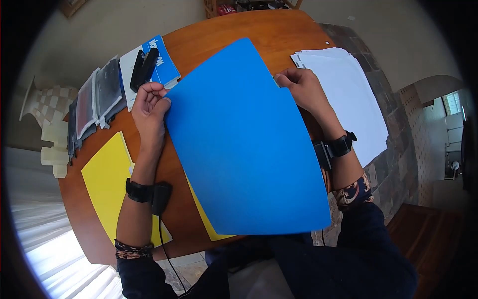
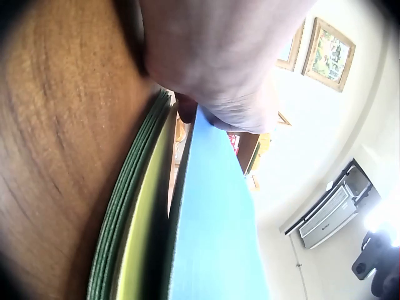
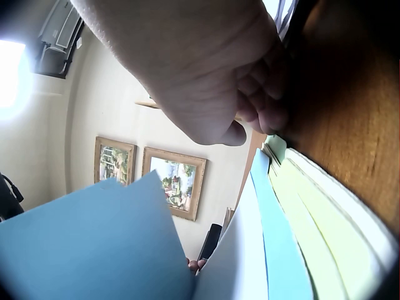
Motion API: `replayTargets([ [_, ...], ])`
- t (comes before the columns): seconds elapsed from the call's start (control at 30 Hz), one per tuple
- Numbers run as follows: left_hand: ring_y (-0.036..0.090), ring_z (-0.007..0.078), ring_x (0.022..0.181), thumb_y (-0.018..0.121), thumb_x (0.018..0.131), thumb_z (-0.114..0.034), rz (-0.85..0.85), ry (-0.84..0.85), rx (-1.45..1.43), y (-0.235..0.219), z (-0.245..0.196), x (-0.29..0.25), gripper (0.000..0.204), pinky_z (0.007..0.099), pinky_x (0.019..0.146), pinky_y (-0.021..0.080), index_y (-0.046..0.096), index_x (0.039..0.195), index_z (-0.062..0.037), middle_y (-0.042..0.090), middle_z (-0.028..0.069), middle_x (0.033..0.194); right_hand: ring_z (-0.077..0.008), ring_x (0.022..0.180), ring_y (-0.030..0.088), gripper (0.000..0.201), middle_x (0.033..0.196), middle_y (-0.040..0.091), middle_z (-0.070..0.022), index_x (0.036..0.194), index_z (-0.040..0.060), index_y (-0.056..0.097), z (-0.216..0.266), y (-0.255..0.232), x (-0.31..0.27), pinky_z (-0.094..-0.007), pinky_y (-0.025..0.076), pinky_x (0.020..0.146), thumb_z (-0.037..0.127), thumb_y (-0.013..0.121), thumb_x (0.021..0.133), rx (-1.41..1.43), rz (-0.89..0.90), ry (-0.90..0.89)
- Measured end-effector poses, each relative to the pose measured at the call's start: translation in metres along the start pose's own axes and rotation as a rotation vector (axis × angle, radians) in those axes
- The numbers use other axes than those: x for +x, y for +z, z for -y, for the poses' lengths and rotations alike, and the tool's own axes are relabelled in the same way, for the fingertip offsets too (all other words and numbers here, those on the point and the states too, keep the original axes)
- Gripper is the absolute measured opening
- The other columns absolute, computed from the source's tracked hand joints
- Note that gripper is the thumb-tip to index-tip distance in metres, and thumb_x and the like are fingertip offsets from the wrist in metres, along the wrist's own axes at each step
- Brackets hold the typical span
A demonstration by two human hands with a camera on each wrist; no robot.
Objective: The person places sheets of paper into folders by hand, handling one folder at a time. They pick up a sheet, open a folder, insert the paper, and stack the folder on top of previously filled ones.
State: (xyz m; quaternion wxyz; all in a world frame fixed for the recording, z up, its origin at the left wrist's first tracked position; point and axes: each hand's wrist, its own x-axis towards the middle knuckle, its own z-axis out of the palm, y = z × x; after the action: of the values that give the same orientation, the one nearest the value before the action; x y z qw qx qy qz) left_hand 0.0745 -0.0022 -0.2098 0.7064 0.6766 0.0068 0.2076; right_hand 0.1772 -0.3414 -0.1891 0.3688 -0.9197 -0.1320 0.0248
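A large blue folder [image 1: 244, 144] lies across the middle of the view, its upper panel raised. My left hand [image 1: 150, 107] pinches its left edge, thumb on top and a finger underneath. Below it, seen from the left wrist, are a yellow folder [image 2: 145, 231] and several green-edged layers [image 2: 122, 212]. My right hand [image 1: 304, 89] is at the notched right edge with fingers loosely bent and nothing gripped. From the right wrist, its fingertips are right at the corner of the pale green folders [image 3: 312, 219], thumb apart from the raised blue panel.
Yellow folders [image 1: 107, 169] lie on the wooden table [image 1: 294, 27] at left. Behind my left hand, a black stapler [image 1: 144, 69] rests on a blue-and-white notebook [image 1: 167, 67]. Zip pouches [image 1: 94, 99] are at far left. White papers [image 1: 343, 99] are stacked at right.
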Motion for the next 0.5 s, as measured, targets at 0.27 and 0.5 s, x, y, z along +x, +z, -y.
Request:
replayTargets([
  [0.27, 0.063, 0.0204, 0.108, 0.061, 0.078, 0.011, -0.043, -0.04, -0.103, 0.003, -0.002, 0.0, 0.036, 0.0311, 0.096, 0.049, 0.055, 0.112, 0.0013, 0.06, 0.0118, 0.11, -0.0106, 0.066, 0.061, 0.033, 0.077, 0.068, -0.0052, 0.102, -0.0002, 0.074, -0.002, 0.0, 0.0, -0.0265, 0.051, 0.06, 0.03, 0.063, 0.094, 0.082, 0.027, 0.046],
  [0.5, 0.063, 0.0247, 0.114, 0.062, 0.08, 0.013, -0.139, -0.095, -0.325, -0.001, -0.003, 0.004, 0.038, 0.0312, 0.097, 0.051, 0.054, 0.115, 0.0009, 0.059, 0.0158, 0.121, -0.014, 0.071, 0.065, 0.036, 0.08, 0.071, -0.009, 0.105, -0.0013, 0.073, 0.023, -0.006, -0.009, -0.0274, 0.051, 0.066, 0.031, 0.068, 0.09, 0.386, 0.021, -0.026],
])
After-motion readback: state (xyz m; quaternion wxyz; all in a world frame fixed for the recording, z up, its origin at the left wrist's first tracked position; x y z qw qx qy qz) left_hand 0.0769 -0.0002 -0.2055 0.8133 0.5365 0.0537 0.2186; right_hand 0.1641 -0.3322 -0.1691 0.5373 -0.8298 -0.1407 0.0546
